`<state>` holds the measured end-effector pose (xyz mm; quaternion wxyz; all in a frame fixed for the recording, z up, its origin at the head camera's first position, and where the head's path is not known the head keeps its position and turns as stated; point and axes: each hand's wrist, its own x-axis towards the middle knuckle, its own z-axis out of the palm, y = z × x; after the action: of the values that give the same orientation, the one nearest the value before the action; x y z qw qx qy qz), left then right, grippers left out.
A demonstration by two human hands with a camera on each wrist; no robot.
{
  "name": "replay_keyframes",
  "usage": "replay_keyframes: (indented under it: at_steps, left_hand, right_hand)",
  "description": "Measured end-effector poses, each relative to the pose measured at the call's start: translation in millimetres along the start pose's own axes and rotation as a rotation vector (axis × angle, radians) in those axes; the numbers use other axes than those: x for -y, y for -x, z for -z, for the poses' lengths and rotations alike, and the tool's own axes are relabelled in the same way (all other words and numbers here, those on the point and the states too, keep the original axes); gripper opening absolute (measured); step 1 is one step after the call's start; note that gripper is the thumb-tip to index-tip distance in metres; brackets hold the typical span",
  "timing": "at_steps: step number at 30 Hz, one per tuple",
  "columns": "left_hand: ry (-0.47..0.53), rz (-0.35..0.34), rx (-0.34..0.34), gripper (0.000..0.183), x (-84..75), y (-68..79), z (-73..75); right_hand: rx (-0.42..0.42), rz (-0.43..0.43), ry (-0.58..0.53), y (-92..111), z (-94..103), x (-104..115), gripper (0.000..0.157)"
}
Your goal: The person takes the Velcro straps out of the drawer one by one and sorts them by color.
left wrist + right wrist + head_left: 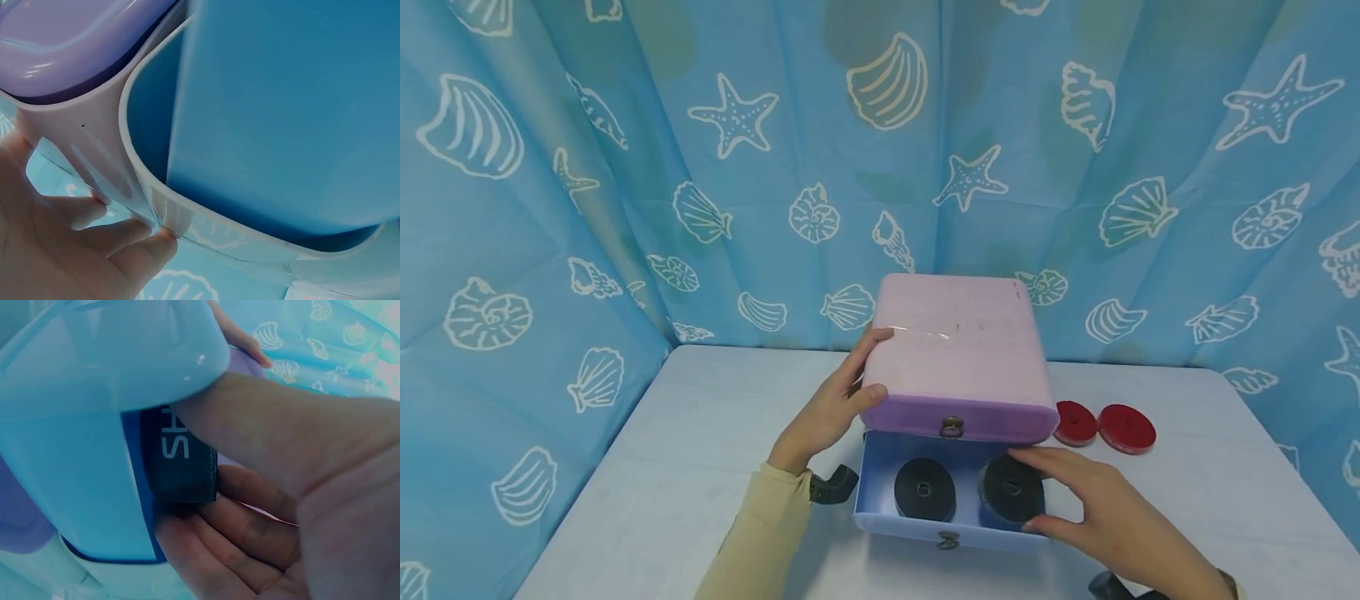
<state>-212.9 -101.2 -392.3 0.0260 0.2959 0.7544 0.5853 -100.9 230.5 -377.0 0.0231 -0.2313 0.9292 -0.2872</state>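
A two-tier drawer box (958,350) with a pale pink top stands on the table. Its upper purple drawer (910,419) is pushed in; the lower light-blue drawer (902,531) is pulled out. My left hand (829,410) rests against the box's left side, thumb at the front corner, fingers extended along the shell. Inside the drawer's right end, my right hand (1105,507) pinches a black ribbon roll (181,469) between thumb and fingers; pale letters show on its side. Left of it in the drawer sits another black ribbon roll (924,490).
Two red rolls (1074,423) (1127,428) lie on the white table (715,433) to the box's right. A blue curtain (760,208) with shell prints hangs behind and along the left. Dark wrist-camera mounts (835,485) stick out beside both wrists.
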Motion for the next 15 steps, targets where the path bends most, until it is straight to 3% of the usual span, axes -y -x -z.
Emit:
replay_keyframes:
  at_steps: [9, 15]
  left_hand:
    - [0.002, -0.001, 0.006, 0.070, 0.4, -0.7, -0.1]
    - [0.007, -0.001, 0.004, 0.070, 0.6, -0.2, 0.2]
  right_hand:
    - [-0.075, -0.069, 0.008, 11.6, 2.8, -4.3, 0.074]
    - [-0.124, -0.047, -0.007, 18.8, 9.0, -13.7, 0.075]
